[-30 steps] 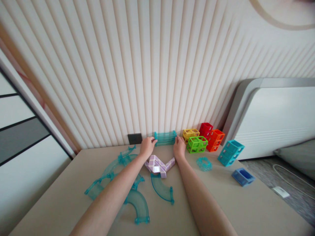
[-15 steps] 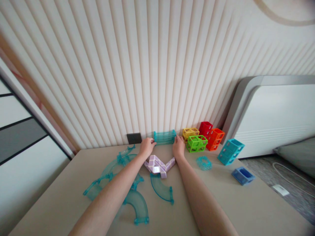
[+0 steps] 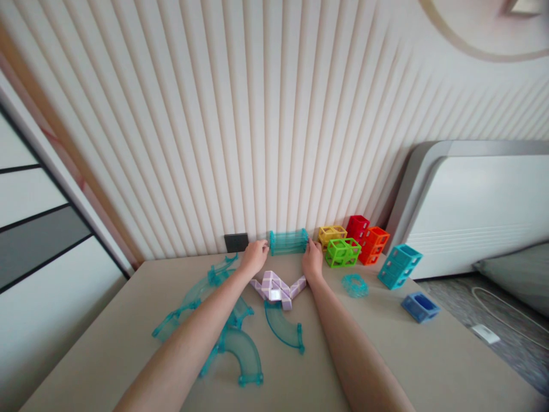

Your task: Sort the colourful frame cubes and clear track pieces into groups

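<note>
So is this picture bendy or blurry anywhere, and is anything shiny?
Head view: lines on the ribbed wall fan outward; the teal piece near it looks slightly soft; one facet of the purple-and-white puzzle gleams nearly white.

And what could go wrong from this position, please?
The teal pieces between the left hand and right hand might topple if pushed unevenly. The left forearm reaches across the curved teal tracks and could brush them out of place. The blue block sits near the table's right edge; a bump might knock it off.
</note>
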The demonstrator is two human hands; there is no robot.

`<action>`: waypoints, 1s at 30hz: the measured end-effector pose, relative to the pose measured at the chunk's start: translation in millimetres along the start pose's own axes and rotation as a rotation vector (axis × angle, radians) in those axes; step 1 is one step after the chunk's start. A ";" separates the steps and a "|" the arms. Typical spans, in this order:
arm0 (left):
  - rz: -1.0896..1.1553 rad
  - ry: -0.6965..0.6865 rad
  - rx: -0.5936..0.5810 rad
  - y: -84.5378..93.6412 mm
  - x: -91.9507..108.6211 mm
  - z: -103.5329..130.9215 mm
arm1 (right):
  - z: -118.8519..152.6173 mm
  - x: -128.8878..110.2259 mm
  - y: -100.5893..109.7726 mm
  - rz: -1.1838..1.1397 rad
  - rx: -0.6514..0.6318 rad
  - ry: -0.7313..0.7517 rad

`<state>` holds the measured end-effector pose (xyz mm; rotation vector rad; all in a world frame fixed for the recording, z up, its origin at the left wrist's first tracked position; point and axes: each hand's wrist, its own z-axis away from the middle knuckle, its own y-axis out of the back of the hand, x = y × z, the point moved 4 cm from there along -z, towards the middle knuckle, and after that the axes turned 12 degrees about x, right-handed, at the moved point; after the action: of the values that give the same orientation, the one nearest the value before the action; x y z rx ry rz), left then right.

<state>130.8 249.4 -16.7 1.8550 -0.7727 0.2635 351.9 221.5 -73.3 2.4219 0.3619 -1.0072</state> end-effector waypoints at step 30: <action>-0.105 -0.211 0.132 141.3 -95.6 128.7 | 61.9 -62.0 66.3 -0.175 -0.416 0.122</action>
<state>-52.0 138.7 -13.3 2.0643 -0.8134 0.0529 300.0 129.3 -44.2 2.1016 0.7569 -0.7628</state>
